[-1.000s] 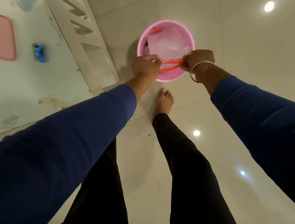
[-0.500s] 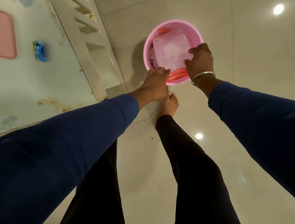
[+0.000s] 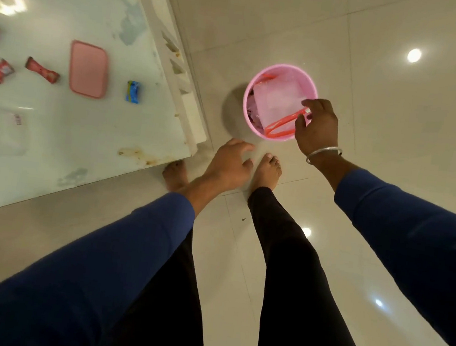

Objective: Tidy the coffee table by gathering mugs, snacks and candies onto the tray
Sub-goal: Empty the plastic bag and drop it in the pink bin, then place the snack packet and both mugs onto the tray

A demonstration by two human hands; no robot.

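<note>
I'm watching the right hand (image 3: 316, 127) hovering over the pink bucket (image 3: 279, 100) on the floor, fingers loosely curled at the red-handled bag (image 3: 278, 107) — a real grip, I cannot tell. Left hand (image 3: 229, 164) is hanging relaxed, holding nothing — nearer the table. Pink tray (image 3: 88, 69) and blue candy (image 3: 133, 91) are lying leftward on the coffee table (image 3: 83, 133).

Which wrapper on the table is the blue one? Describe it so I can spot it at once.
Start at the white coffee table on the left and find the pink tray. The blue snack packet lies just right of the tray, towards the table's edge. It is the only blue wrapper; the others are red.
</note>
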